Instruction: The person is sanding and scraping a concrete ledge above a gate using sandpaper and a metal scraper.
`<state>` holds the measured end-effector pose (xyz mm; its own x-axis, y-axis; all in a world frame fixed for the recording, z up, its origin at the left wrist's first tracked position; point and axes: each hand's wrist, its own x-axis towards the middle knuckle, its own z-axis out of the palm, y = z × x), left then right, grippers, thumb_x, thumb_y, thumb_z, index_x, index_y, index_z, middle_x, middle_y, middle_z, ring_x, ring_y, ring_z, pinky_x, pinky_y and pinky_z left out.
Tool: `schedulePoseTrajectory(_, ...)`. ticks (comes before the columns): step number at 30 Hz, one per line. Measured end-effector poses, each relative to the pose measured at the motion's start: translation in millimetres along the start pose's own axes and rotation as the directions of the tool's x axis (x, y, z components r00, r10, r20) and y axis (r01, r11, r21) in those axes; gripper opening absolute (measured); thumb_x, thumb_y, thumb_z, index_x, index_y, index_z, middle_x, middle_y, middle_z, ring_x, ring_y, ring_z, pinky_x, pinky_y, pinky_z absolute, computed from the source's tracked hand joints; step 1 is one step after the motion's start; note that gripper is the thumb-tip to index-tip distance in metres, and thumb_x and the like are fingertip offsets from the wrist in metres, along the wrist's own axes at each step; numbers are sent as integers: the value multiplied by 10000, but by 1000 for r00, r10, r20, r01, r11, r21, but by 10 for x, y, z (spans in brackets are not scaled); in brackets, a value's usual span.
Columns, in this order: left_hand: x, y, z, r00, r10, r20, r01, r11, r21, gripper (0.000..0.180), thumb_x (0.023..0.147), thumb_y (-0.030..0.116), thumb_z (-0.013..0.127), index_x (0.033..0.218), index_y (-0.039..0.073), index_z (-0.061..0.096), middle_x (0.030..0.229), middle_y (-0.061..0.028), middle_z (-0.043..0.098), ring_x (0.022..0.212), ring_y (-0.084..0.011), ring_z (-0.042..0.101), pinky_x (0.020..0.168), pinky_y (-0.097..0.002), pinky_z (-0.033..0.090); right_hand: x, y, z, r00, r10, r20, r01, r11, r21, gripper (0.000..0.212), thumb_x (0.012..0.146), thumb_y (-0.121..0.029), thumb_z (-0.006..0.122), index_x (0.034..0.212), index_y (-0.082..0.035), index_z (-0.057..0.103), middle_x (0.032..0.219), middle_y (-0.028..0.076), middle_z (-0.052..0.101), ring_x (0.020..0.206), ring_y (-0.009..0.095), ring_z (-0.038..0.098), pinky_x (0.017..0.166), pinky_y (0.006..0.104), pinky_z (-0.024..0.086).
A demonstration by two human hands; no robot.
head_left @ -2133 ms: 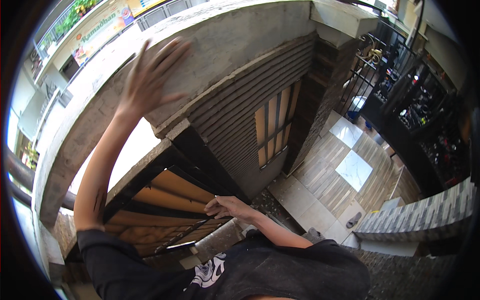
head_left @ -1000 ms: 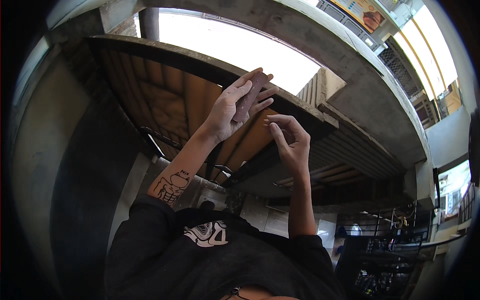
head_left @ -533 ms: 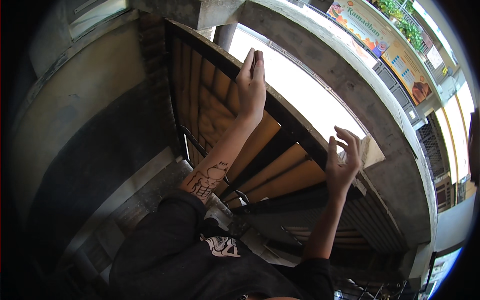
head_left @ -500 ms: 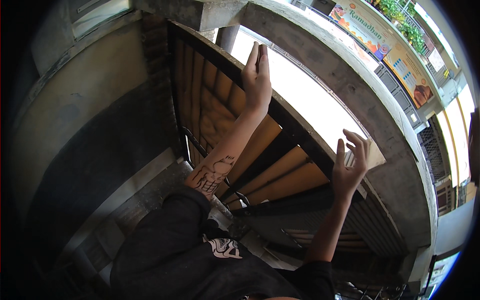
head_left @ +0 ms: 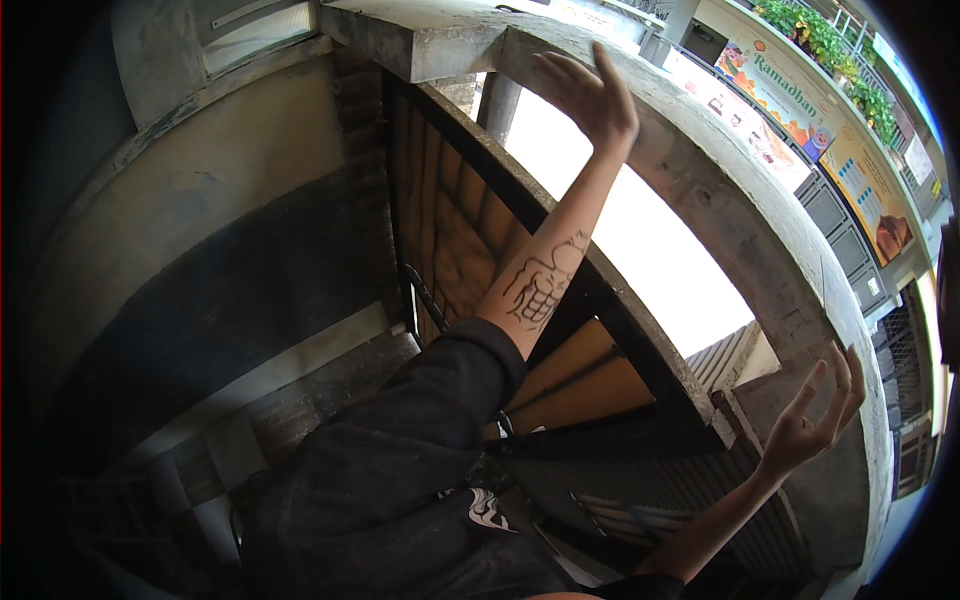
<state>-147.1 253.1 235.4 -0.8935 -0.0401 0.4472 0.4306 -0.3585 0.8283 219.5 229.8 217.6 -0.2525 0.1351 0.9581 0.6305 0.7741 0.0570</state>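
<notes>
My left hand (head_left: 592,98) is raised, with its fingers stretched out and somewhat apart. In the picture it overlaps the curved grey concrete beam (head_left: 745,215); I cannot tell whether it touches it. Farther right, my right hand (head_left: 815,415) is held up in front of the same beam, fingers apart and slightly bent. Neither hand holds anything. Behind my left forearm is a gate with tan panels (head_left: 462,190) in a black frame (head_left: 655,345).
A wall (head_left: 230,170), pale above and dark below, curves along the left. Bright light fills the gap between gate and beam. Beyond the beam hang colourful banners (head_left: 780,85), with green plants (head_left: 800,20) above them. Corrugated sheeting (head_left: 700,470) lies below the gate.
Both hands have moved right in the picture, the left one higher and the right one lower. The left fingers, close together before, have spread. The whole view has shifted a little.
</notes>
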Motion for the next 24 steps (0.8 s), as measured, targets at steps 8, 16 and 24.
schedulePoseTrajectory(8, 142, -175, 3, 998, -24, 60, 22, 999, 37, 907, 917, 611, 192, 1404, -124, -21, 1490, -283, -99, 1411, -338, -76, 1139, -435, -30, 10, 170, 8, 999, -39, -30, 38, 999, -21, 209, 896, -70, 554, 1089, -68, 636, 1173, 101, 575, 1137, 235, 521, 987, 417, 431)
schedulePoseTrajectory(16, -255, -296, 90, 961, -34, 274, 7, 995, 100, 998, 874, 687, 176, 1397, -124, -77, 1484, -289, -124, 1399, -354, -132, 1120, -508, -13, 194, 326, 250, 982, -146, -121, 106, 953, -283, 237, 894, -169, 584, 1126, -150, 628, 1235, 32, 546, 1225, 214, 455, 1057, 454, 358)
schedulePoseTrajectory(24, -701, -267, -37, 954, 89, 286, -89, 996, -12, 919, 922, 574, 263, 1384, -158, -45, 1466, -335, -113, 1388, -411, -121, 1117, -496, -41, 122, 428, 665, 979, -98, -177, 11, 900, -436, 470, 964, -517, 228, 1287, -290, 483, 1377, -9, 398, 1349, 199, 300, 1127, 551, 120)
